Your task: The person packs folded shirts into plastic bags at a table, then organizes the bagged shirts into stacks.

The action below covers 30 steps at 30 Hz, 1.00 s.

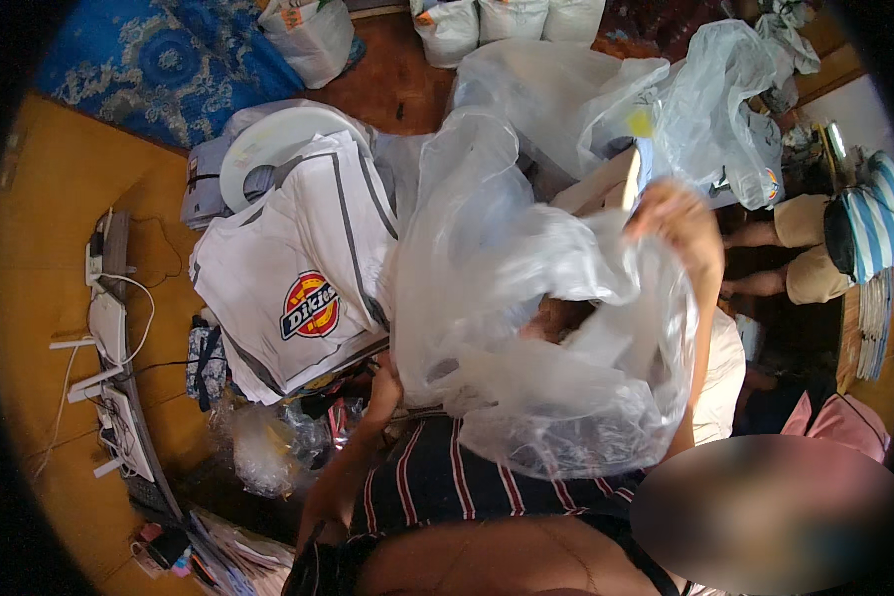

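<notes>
A large clear plastic bag (526, 328) hangs open in front of me, crumpled and see-through. My right hand (677, 221) is raised at the bag's upper right and grips its edge. My left hand (383, 385) is lower, at the bag's lower left edge, fingers closed on the plastic. Something brownish shows faintly inside the bag, too blurred to tell. A white folded shirt (293, 273) with grey trim and a round red and yellow emblem lies just left of the bag.
More clear bags (606, 89) pile up behind. White sacks (477, 22) stand at the back on a wooden floor beside a blue rug (159, 60). White routers and cables (109, 328) lie on the yellow surface at left. Another person sits at right.
</notes>
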Each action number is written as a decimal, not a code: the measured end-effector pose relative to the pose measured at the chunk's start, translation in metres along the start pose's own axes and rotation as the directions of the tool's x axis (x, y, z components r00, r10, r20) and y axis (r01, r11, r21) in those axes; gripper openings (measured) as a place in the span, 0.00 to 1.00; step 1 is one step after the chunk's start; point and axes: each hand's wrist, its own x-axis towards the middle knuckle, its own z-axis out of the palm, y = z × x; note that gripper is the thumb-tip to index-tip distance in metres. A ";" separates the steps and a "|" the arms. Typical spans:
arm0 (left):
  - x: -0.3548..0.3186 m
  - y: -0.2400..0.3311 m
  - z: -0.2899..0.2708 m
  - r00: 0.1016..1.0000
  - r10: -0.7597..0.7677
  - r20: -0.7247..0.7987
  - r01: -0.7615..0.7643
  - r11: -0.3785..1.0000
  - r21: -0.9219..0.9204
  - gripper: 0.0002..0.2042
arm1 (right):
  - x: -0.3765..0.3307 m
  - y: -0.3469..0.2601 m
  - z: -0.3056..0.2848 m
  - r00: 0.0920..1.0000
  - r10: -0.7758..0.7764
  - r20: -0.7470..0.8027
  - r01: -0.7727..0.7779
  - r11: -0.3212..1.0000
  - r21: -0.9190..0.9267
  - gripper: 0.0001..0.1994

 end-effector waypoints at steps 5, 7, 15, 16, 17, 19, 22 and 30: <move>-0.004 0.037 -0.009 0.983 -0.004 0.185 -0.025 0.988 0.155 0.14 | 0.163 0.102 -0.070 0.784 -0.613 -0.098 -0.089 0.045 -0.995 0.38; -0.019 0.056 -0.005 0.996 0.029 0.087 -0.044 0.983 0.178 0.14 | 0.183 0.154 0.004 0.997 0.017 -0.074 -0.064 -0.324 -0.944 0.39; -0.027 0.065 0.004 0.996 0.094 -0.009 -0.093 0.995 0.017 0.10 | 0.108 0.287 0.001 0.876 0.475 -0.087 -0.112 0.023 -0.993 0.36; -0.024 0.092 -0.004 0.985 0.170 -0.013 -0.170 0.985 -0.037 0.10 | 0.094 0.268 0.001 0.887 0.455 -0.078 -0.121 0.064 -0.991 0.35; -0.019 0.112 -0.008 0.970 0.241 -0.019 -0.242 0.966 -0.093 0.09 | 0.079 0.244 0.002 0.900 0.431 -0.066 -0.128 0.115 -0.985 0.35; -0.015 0.123 -0.004 0.926 0.369 -0.078 -0.363 0.929 0.079 0.09 | 0.053 0.194 0.011 0.927 0.375 -0.004 -0.100 0.237 -0.966 0.34; -0.011 0.142 -0.009 0.934 0.339 -0.114 -0.322 0.935 0.148 0.09 | 0.010 0.123 0.029 0.965 0.261 0.021 -0.096 0.426 -0.900 0.32; -0.074 0.171 -0.026 0.957 0.262 -0.124 -0.288 0.812 -0.507 0.08 | -0.078 0.028 0.052 0.988 0.093 -0.122 -0.151 0.712 -0.685 0.29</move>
